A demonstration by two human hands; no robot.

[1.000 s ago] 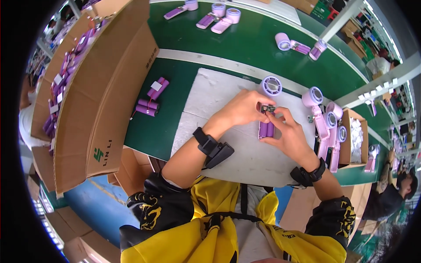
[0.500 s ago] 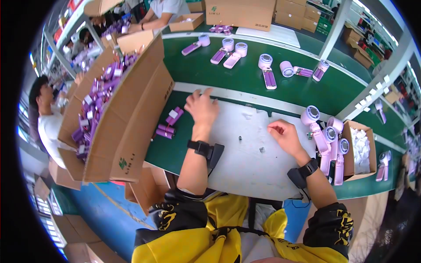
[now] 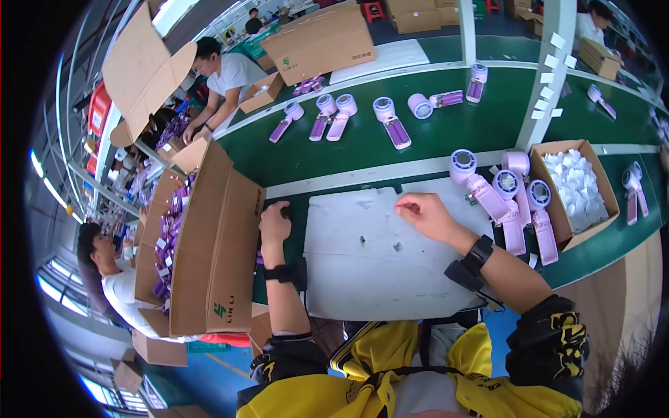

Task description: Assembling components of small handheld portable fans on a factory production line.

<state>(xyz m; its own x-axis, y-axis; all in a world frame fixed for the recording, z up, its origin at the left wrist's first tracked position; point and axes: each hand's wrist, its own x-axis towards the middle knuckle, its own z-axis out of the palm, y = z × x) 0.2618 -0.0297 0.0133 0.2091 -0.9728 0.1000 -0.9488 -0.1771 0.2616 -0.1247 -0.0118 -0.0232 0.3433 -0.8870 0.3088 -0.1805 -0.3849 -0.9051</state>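
Observation:
My left hand (image 3: 275, 221) is at the left edge of the work mat, fingers bent inward; something dark shows by its fingertips, too small to make out. It partly covers purple battery packs (image 3: 260, 257) beside the large carton. Over the upper part of the white foam mat (image 3: 348, 279), my right hand (image 3: 426, 213) is loosely closed, with nothing visible in its fingers. To its right lies a cluster of lilac handheld fans (image 3: 512, 233), their round heads pointing away from me and some handles opened.
A tall carton (image 3: 216, 258) of purple battery packs stands at the left. A small box (image 3: 608, 210) of white pieces sits right. Opened fans (image 3: 392, 125) lie along the green bench (image 3: 279, 167) behind a pale rail. A post (image 3: 550, 76) rises at right. Co-workers sit beyond.
My left hand has moved left from the mat's upper corner to the battery packs, and its spread fingers have curled. My right hand stays curled over the mat. The whole view has turned.

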